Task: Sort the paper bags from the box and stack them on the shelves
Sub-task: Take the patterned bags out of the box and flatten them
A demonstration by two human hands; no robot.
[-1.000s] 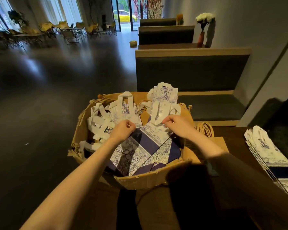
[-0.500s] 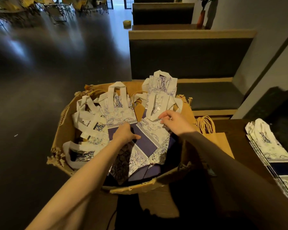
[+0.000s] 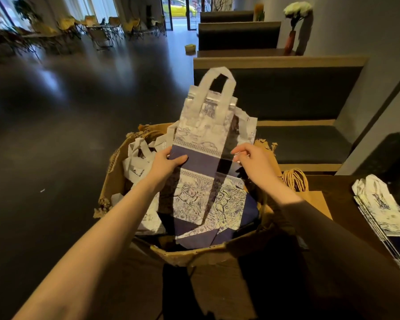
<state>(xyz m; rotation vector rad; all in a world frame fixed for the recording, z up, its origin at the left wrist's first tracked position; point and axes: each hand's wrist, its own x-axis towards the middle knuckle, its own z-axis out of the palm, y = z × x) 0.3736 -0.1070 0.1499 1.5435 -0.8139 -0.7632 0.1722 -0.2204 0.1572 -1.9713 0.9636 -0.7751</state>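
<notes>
A flat white and navy printed paper bag (image 3: 201,139) with white handles is held up over the torn cardboard box (image 3: 208,255). My left hand (image 3: 165,165) grips its left edge at the navy band. My right hand (image 3: 252,160) pinches its right edge at the same height. Under it, more printed bags (image 3: 224,204) lie in the box, and several white-handled ones (image 3: 136,162) are heaped at the box's left side. A stack of the same bags (image 3: 383,215) lies flat on the dark surface at the right.
A brown kraft bag with twisted handles (image 3: 310,195) lies just right of the box. Dark upholstered benches (image 3: 286,93) stand behind it. A vase with white flowers (image 3: 291,40) is at the back right. Dark floor spreads to the left, with chairs far off.
Both hands have lifted one bag up out of the pile, so its handles now stand above the box's far rim. The head view has tilted up again.
</notes>
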